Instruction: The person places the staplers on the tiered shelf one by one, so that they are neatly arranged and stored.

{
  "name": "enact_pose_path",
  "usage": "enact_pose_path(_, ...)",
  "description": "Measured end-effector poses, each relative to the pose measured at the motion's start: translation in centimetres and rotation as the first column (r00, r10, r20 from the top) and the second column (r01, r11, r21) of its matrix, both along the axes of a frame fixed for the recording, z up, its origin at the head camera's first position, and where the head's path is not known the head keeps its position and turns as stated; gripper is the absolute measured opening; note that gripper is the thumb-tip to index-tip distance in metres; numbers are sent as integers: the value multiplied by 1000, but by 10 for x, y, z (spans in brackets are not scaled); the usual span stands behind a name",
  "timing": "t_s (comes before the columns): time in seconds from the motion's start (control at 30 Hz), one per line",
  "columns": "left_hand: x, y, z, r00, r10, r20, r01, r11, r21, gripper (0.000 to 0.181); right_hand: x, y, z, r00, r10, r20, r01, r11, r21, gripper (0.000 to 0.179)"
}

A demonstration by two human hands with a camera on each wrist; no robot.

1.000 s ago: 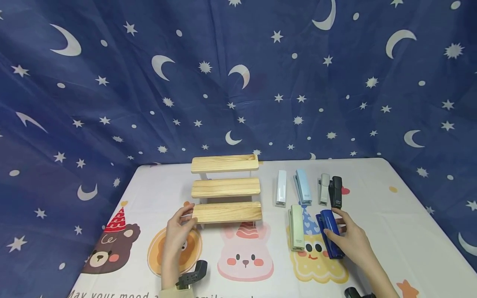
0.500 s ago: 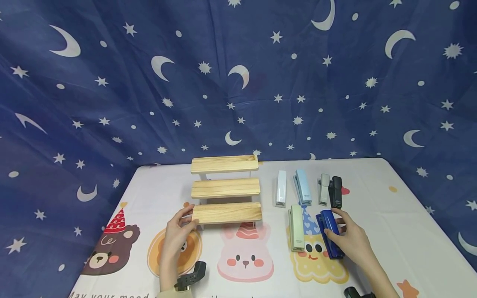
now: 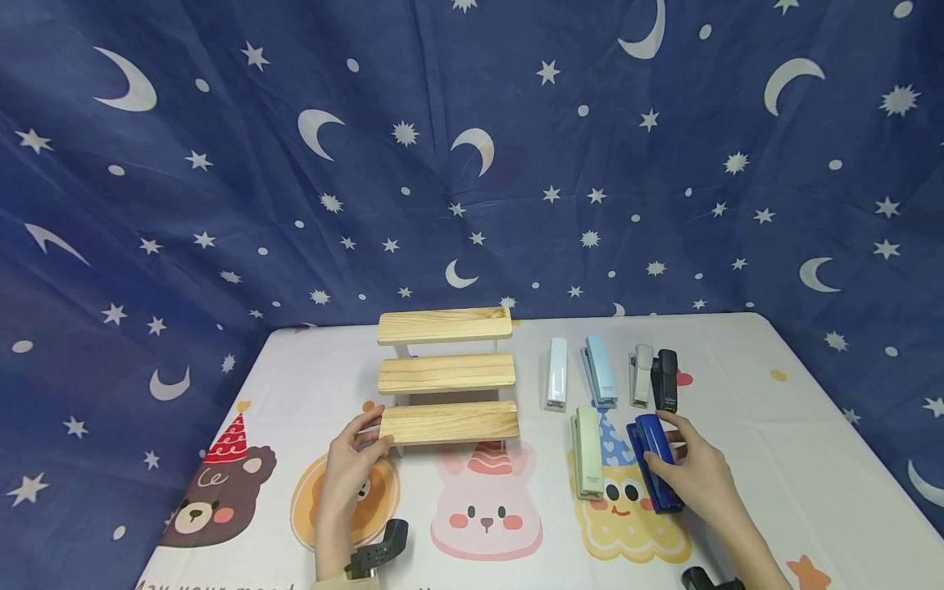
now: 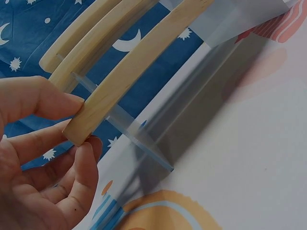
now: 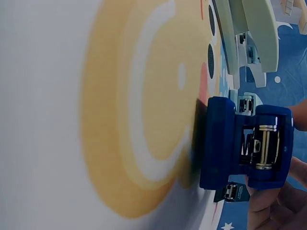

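My left hand (image 3: 348,463) pinches the left end of the lowest wooden board of a three-tier display stand (image 3: 450,423). In the left wrist view, fingers lie above and below that board end (image 4: 88,120). On the right, my right hand (image 3: 702,479) holds a dark blue stapler (image 3: 655,451) by its sides, thumb on the left. The right wrist view shows the blue stapler's end (image 5: 271,143) close over the tablecloth; whether it touches the cloth I cannot tell. Left of it lies a pale green stapler (image 3: 587,452).
Behind the blue stapler stand a white stapler (image 3: 556,373), a light blue stapler (image 3: 601,370), a grey stapler (image 3: 642,374) and a black stapler (image 3: 666,379). A printed white cloth (image 3: 767,426) covers the table. A blue star-patterned curtain (image 3: 516,164) hangs behind.
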State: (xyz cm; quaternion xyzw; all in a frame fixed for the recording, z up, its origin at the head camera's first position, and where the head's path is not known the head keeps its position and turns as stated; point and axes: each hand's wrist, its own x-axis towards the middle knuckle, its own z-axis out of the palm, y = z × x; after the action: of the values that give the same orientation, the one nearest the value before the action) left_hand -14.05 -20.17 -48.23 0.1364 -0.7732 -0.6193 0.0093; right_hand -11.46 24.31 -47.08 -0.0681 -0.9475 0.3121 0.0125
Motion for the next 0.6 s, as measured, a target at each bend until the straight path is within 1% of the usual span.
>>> enact_pose_path(0.27, 0, 0, 0, 1000, -2, 0, 2, 1000, 9, 51, -4, -2, 8, 1000, 18, -16, -18, 1000, -1, 69)
enact_pose_path(0.6, 1, 0, 1, 1000, -6, -14, 6, 1000, 21, 52, -9, -5, 22, 997, 35, -72, -36, 999, -14, 67)
